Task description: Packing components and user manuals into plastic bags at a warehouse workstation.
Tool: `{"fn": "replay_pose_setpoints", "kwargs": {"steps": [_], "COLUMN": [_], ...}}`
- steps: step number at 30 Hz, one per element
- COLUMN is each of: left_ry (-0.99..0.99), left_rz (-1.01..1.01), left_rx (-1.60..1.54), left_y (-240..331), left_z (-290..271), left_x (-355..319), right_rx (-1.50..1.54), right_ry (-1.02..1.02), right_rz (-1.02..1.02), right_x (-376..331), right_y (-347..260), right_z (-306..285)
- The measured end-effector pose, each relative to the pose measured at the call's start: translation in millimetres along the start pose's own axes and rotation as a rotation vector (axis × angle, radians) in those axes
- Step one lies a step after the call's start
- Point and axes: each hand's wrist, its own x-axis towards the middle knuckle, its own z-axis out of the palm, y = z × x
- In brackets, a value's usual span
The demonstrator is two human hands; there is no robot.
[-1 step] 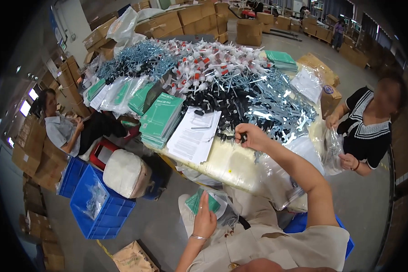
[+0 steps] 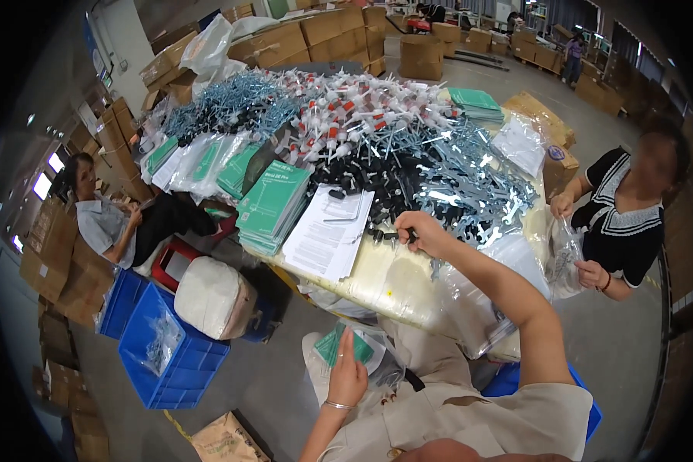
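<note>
while the left hand (image 2: 349, 379) sits low over the person's lap, fingers straight & mostly together across a clear, crinkled plastic bag (image 2: 390, 362), the right hand (image 2: 430, 233) is up at the table's near side, thumb & fingertips pinched round what's prob. a small dark piece (image 2: 413, 233), too tiny & half covered to be sure. can't tell if the left thumb grips the bag or just steadies it. a flat green paper booklet (image 2: 328, 344) shows w/ the bag, either side of the left fingers. vs the frame just prior, v. little has changed: right fingertips maybe a touch further l., left hand & bag in same spot. so the work's at the same stage, i.e. dark pc at the table, bag down on the lap, the two well apart. behind the right fingertips: jumbled heap of black parts (image 2: 393, 177), w/ shiny silver metal wrenches (image 2: 477, 192) to its r. off to the l., loose white printed sheets (image 2: 327, 242) & a thick stack of green paper booklets (image 2: 269, 208), all on the pale cream tabletop (image 2: 385, 285). on the far r., a co-worker in a black top w/ white trim (image 2: 631, 250) holds another clear bag (image 2: 566, 258).
</note>
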Motion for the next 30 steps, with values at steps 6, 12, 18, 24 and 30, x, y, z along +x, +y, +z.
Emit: {"fn": "replay_pose_setpoints", "kwargs": {"steps": [6, 12, 18, 24, 30], "left_ry": [-0.085, -0.067, -0.053, -0.064, -0.033], "left_rz": [-0.170, -0.148, -0.139, -0.136, -0.101], "left_rx": [-0.110, -0.122, -0.140, -0.123, -0.098], "left_y": [3.8, -5.4, -9.3, -10.1, -8.2], "left_z": [-2.3, 4.6, 2.2, 3.6, 1.5], "left_x": [-2.8, -0.9, -0.9, 3.1, -0.4], "right_rx": [-1.556, -1.632, -1.244, -1.421, -1.833], "right_ry": [0.263, 0.147, 0.298, 0.281, 0.128], "right_rz": [-0.373, -0.332, -0.532, -0.419, -0.434], "right_x": [7.1, 22.0, 37.4, 50.4, 69.1], "right_y": [5.4, 22.4, 8.3, -5.0, 5.5], "right_z": [32.3, 15.2, -7.3, 15.2, 15.2]}}
